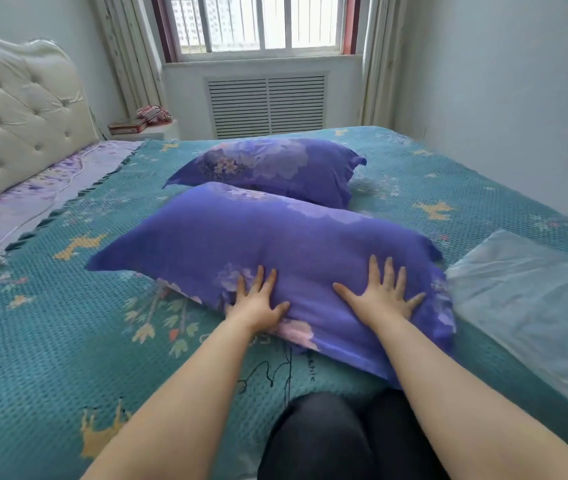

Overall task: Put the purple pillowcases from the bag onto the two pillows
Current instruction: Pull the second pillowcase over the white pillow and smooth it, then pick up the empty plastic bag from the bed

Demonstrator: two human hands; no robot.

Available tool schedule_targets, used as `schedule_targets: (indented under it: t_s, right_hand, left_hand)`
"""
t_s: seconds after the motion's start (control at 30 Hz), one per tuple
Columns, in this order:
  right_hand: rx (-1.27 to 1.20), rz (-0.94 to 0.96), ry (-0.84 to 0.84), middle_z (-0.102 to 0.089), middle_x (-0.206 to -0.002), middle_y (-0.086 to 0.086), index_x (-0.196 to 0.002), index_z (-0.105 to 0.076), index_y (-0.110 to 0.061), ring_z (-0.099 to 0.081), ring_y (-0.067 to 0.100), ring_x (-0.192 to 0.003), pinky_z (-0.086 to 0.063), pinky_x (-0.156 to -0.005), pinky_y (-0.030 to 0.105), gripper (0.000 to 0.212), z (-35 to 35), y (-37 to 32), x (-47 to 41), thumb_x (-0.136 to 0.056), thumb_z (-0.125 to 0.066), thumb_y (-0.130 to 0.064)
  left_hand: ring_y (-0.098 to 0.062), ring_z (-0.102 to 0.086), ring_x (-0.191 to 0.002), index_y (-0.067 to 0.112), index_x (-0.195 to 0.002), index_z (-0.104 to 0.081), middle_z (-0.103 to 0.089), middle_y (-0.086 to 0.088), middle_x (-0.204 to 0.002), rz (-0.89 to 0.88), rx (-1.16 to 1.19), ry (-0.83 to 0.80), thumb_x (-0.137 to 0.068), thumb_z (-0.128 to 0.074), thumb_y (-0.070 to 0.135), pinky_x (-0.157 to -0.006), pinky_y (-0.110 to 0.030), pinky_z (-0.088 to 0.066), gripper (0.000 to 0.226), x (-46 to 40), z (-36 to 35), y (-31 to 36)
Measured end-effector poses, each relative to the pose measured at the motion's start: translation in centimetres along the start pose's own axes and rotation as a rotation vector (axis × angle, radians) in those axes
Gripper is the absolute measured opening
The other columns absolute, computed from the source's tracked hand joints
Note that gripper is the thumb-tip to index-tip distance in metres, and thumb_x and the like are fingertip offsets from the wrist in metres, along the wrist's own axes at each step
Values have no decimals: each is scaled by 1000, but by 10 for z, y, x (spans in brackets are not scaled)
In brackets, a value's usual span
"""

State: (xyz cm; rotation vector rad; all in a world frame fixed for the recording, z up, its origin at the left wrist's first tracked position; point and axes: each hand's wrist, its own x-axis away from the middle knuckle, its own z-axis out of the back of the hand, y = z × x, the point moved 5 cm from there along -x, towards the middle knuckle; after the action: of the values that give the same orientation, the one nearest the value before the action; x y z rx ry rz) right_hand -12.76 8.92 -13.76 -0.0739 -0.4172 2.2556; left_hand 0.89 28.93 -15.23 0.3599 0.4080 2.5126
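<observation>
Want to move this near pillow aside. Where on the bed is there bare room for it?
Bare teal bedspread lies left of the near pillow, out toward the headboard. More shows right of the far pillow, toward the wall. It is crowded near right, where the clear bag lies beside the right hand.

You're looking at two purple floral pillowcases (268, 244) on a teal waffle-textured bedspread (50, 341) showing yellow and floral motifs, beside a cream tufted headboard (16, 112).

home bedroom | bed (414, 161), tufted headboard (16, 116), curtained window (258, 22)
</observation>
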Motion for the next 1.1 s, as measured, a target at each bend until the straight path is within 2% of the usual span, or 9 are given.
schedule_targets:
  t_s: [0.17, 0.23, 0.3, 0.4, 0.5, 0.63, 0.83, 0.97, 1.1]
  right_hand:
    - [-377, -348, 72, -2, -159, 11, -150, 7, -14, -19, 38, -141, -23, -110, 55, 132, -8, 43, 7, -58, -55, -85]
    - [-634, -440, 76, -24, -152, 22, -147, -8, 2, -34, 36, -136, -30, -110, 45, 133, -15, 57, -6, -57, -71, -72]
    - [-757, -352, 68, -42, -142, 25, -138, -35, 8, -44, 34, -130, -35, -107, 39, 111, -3, 50, -18, -59, -81, -55]
    - [-752, 49, 324, -61, -120, 21, -123, -53, -3, -58, 34, -112, -45, -89, 36, 60, 58, 4, -23, -74, -75, -29]
    - [-703, 295, 477, -60, -124, 14, -129, -46, -9, -56, 32, -112, -45, -89, 38, 61, 99, -31, -29, -80, -68, -38]
    - [-679, -23, 443, -51, -132, 22, -133, -42, -2, -47, 37, -123, -38, -100, 44, 60, 83, 26, -59, -91, -53, -43]
    - [65, -347, 51, -6, -159, 5, -150, -8, -19, -7, 28, -146, -13, -113, 52, 87, 12, 165, -26, -84, -53, -54]
    - [72, -358, 140, -53, -134, 13, -132, -49, -15, -50, 30, -123, -40, -98, 39, 43, 44, 202, -22, -90, -42, -15]
    - [21, -183, 5, -63, -120, 13, -112, -65, -17, -59, 30, -110, -46, -87, 33, 27, 64, 210, 7, -91, -49, -18]
  left_hand:
    - [-44, 17, -141, 26, -150, 9, 18, 0, -158, 34, 111, 38, -91, -47, 52, -117, -49, 0, 85, 10, -21, 5]
    - [-47, 14, -140, 23, -150, 11, 21, -4, -157, 68, 156, 29, -90, -48, 53, -116, -48, 1, 90, 18, -27, 13]
    - [-45, 10, -142, 24, -150, 12, 24, -5, -156, 82, 256, 13, -89, -49, 54, -116, -45, -3, 91, 25, -35, 21]
    - [-41, 3, -144, 22, -151, 7, 17, -10, -157, 43, 390, 130, -92, -51, 45, -116, -41, -7, 85, 35, -36, 41]
    - [-29, -6, -146, 17, -151, -8, -4, -15, -158, -41, 540, 283, -91, -56, 34, -114, -33, -14, 79, 33, -21, 61]
    - [-21, -37, -134, 20, -148, -24, -45, -9, -143, -163, 569, 235, -91, -57, 30, -113, -33, -26, 67, 26, -18, 89]
    - [-14, -47, -124, 21, -136, -43, -51, 2, -134, -222, 587, 163, -93, -53, 29, -103, -28, -35, 44, 38, -52, 143]
    - [-9, -55, -106, 23, -118, -54, -61, 7, -112, -288, 700, 110, -94, -52, 28, -97, -28, -42, 25, 53, -82, 181]
    - [-15, -60, -86, 26, -96, -57, -65, 3, -93, -219, 845, 32, -94, -48, 39, -86, -34, -47, 16, 45, -99, 195]
